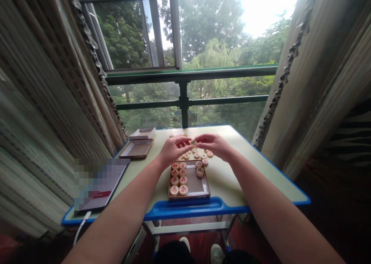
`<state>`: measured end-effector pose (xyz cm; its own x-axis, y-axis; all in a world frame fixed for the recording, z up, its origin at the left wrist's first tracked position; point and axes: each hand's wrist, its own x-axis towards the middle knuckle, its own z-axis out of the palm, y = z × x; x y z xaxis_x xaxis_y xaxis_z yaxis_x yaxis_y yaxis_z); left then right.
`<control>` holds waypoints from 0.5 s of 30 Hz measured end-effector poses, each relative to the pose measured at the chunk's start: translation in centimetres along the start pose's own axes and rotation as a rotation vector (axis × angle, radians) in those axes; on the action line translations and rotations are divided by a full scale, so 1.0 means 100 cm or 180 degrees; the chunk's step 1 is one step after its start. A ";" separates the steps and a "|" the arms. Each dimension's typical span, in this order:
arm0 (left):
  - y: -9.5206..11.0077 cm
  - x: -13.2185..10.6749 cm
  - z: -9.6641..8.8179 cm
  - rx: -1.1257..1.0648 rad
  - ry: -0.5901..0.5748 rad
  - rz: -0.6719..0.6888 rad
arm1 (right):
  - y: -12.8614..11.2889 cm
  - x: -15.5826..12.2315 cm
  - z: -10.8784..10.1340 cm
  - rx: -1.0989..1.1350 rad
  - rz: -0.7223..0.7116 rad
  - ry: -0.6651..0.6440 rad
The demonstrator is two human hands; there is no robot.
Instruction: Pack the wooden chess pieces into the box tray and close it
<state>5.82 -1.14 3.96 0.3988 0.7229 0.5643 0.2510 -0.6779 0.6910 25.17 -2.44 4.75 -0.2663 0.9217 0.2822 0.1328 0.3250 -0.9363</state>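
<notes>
Round wooden chess pieces with red and black characters lie loose on the table [255, 167] beyond a shallow wooden box [199, 188]. Several pieces fill the box's left side in two columns. My left hand [172, 150] and my right hand [214, 145] meet above the loose pieces [199, 155], fingers curled. Between their fingertips sits one chess piece [193, 143], pinched from both sides. Both forearms reach in from the bottom of the view.
An open box and its lid [139, 146] lie at the table's back left. A tablet [100, 185] with a white cable rests at the front left corner. A blue groove [185, 207] runs along the front edge. Window railing and curtains surround the table.
</notes>
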 end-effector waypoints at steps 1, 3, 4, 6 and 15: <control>0.002 0.000 -0.001 0.0004 -0.0007 -0.0002 | -0.001 -0.001 0.000 0.0019 -0.0001 -0.0022; 0.005 -0.001 -0.003 0.0001 -0.0061 -0.0034 | -0.004 -0.003 0.000 0.0071 -0.0029 -0.0072; 0.007 -0.001 -0.004 -0.0008 -0.0102 -0.0065 | -0.006 -0.005 0.000 0.0091 -0.0048 -0.0109; 0.011 -0.002 -0.005 -0.0013 -0.0168 -0.0135 | -0.009 -0.007 0.000 0.0092 -0.0060 -0.0222; 0.014 -0.004 -0.008 0.0083 -0.0479 -0.0130 | -0.012 -0.012 -0.001 -0.0427 -0.0217 -0.0423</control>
<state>5.29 -2.30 5.10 0.5149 0.7230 0.4606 0.2917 -0.6530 0.6989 25.39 -3.89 5.56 -0.4016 0.8633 0.3056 0.2339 0.4193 -0.8772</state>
